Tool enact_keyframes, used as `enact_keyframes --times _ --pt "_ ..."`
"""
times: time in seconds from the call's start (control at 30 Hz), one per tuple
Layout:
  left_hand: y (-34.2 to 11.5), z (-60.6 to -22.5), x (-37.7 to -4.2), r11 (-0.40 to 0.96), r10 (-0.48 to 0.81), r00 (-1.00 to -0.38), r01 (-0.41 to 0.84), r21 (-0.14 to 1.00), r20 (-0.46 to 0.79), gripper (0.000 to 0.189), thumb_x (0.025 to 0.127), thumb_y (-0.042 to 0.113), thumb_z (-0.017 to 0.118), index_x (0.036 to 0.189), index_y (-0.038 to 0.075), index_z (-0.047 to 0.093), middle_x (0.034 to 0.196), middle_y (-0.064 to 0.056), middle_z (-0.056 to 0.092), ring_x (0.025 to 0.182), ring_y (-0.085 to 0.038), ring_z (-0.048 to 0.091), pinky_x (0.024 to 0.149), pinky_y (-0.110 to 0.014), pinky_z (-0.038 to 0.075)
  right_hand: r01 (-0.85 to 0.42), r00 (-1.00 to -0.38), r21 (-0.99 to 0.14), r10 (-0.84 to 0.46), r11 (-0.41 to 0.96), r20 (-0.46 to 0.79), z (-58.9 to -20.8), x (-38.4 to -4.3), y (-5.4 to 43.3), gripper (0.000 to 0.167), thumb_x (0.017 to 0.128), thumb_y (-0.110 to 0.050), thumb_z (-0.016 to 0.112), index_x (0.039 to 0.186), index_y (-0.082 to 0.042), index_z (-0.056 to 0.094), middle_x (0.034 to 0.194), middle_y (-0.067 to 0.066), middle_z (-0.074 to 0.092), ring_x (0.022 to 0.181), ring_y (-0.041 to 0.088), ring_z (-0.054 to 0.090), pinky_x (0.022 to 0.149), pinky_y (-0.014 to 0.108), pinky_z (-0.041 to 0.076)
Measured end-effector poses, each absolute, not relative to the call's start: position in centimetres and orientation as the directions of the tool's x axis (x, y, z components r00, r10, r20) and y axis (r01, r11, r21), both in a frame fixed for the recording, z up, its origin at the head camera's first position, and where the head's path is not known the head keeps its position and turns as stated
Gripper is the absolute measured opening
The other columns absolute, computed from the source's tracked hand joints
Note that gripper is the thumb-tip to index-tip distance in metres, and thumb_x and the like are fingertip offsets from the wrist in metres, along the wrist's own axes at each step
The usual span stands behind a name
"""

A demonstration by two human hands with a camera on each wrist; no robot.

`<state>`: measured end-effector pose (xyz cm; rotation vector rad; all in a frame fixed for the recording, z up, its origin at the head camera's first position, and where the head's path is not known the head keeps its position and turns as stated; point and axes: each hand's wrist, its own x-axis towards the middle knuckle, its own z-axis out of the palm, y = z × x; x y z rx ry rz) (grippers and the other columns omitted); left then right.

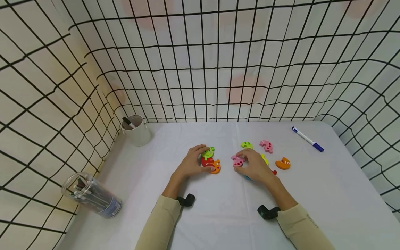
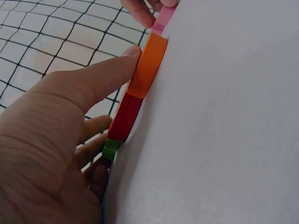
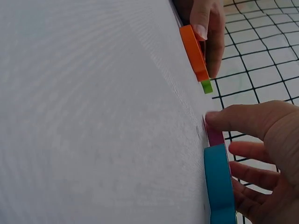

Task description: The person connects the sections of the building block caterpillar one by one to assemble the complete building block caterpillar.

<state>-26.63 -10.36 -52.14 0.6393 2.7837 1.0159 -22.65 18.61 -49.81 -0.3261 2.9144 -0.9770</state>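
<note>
My left hand point(image 1: 191, 164) holds a small row of flat puzzle pieces on the white table: a green head with a face point(image 1: 208, 153), a red piece point(image 1: 206, 162) and an orange piece point(image 1: 216, 168). In the left wrist view the thumb touches the orange piece point(image 2: 148, 65), and the other fingers reach behind the red and green ones. To the right, my right hand point(image 1: 257, 166) pinches a pink spotted piece point(image 1: 237, 161) between thumb and fingers. A blue piece point(image 3: 219, 182) lies beside that hand, mostly covered in the head view.
Around the right hand lie a green piece point(image 1: 246, 144), another pink piece point(image 1: 266, 146), a yellow one point(image 1: 265, 159), an orange one point(image 1: 283, 163) and a red one point(image 1: 274, 172). A marker point(image 1: 307, 139), white bucket point(image 1: 139, 134) and pen jar point(image 1: 93, 198) stand farther out. Black mesh point(image 1: 203, 69) encloses the table.
</note>
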Motion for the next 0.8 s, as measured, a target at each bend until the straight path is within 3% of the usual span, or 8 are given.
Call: enact_keyframes --times 0.17,0.47,0.67,0.8 --pt "-10.6 -51.9 -26.8 0.682 0.409 -0.912 0.328 0.654 0.030 0.085 0.078 0.049 0.086 0.151 0.023 0.051 0.159 -0.003 0.042 0.150 -0.026 0.036 0.120 -0.054 0.037 -0.158 -0.982 -0.591 -0.190 0.791 0.008 -49.9 -23.0 18.4 0.060 0.086 -0.036 0.083 0.135 -0.007 0.063 0.128 0.014 0.064 0.113 0.030 0.057 0.101 0.051 0.053" --pt "-10.7 -51.6 -26.8 0.672 0.386 -0.922 0.291 0.681 0.014 0.082 0.078 0.045 0.087 0.149 0.024 0.052 0.158 -0.003 0.042 0.149 -0.027 0.037 0.121 -0.055 0.037 -0.184 -0.979 -0.600 -0.198 0.779 0.044 -49.6 -23.8 17.8 0.044 0.087 -0.037 0.081 0.124 -0.016 0.070 0.116 0.009 0.071 0.108 0.028 0.060 0.093 0.051 0.055" --pt "-10.8 -51.5 -26.7 0.674 0.405 -0.914 0.297 0.676 -0.002 0.083 0.080 0.042 0.087 0.152 0.025 0.049 0.162 -0.001 0.040 0.152 -0.027 0.034 0.122 -0.056 0.034 -0.208 -0.972 -0.634 -0.230 0.745 0.048 -49.6 -24.0 17.0 0.040 0.089 -0.031 0.079 0.127 -0.021 0.070 0.100 0.002 0.068 0.094 0.021 0.058 0.078 0.034 0.049" --pt "-10.9 -51.5 -26.6 0.675 0.401 -0.916 0.285 0.680 -0.015 0.084 0.080 0.042 0.087 0.153 0.026 0.049 0.162 -0.001 0.040 0.153 -0.028 0.033 0.122 -0.058 0.033 -0.250 -0.958 -0.660 -0.279 0.708 0.065 -49.4 -23.9 16.2 0.041 0.090 -0.026 0.079 0.129 -0.019 0.069 0.105 -0.001 0.070 0.095 0.018 0.060 0.079 0.032 0.050"
